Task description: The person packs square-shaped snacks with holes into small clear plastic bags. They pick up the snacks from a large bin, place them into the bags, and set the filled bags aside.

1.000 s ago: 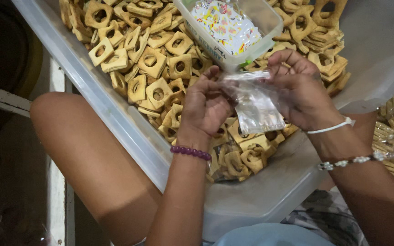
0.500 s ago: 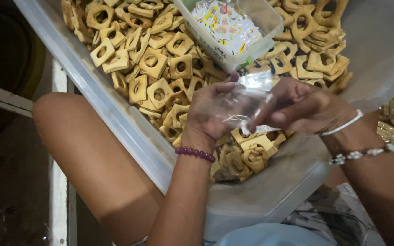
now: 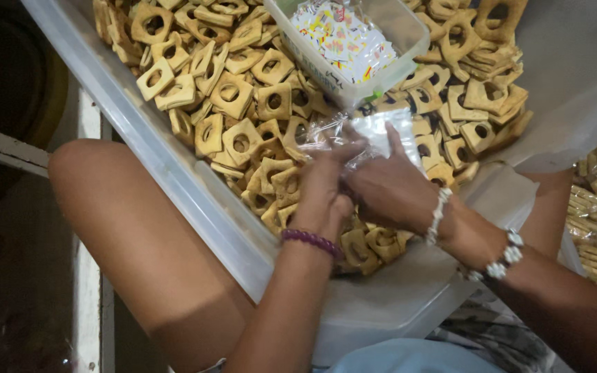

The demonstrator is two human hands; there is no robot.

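Both hands lower than half a second ago, now down on the biscuits [image 3: 243,141] mid-tub [image 3: 174,183]. Left hand [image 3: 323,186] and right hand [image 3: 388,186] fingers pinch the clear bag [image 3: 381,131], just below the small sachet box [image 3: 354,41].

Left hand [image 3: 323,186] and right hand [image 3: 388,190] on clear plastic bag [image 3: 374,131] above square biscuits [image 3: 243,103]

Your left hand [image 3: 323,186] and right hand [image 3: 388,190] sit pressed close together, knuckles up, backs toward you. Both sets of fingers [image 3: 345,153] curl forward and pinch closed at the tips. Your left forearm rises straight from below; your right forearm angles in from the lower right, wrist slightly bent.
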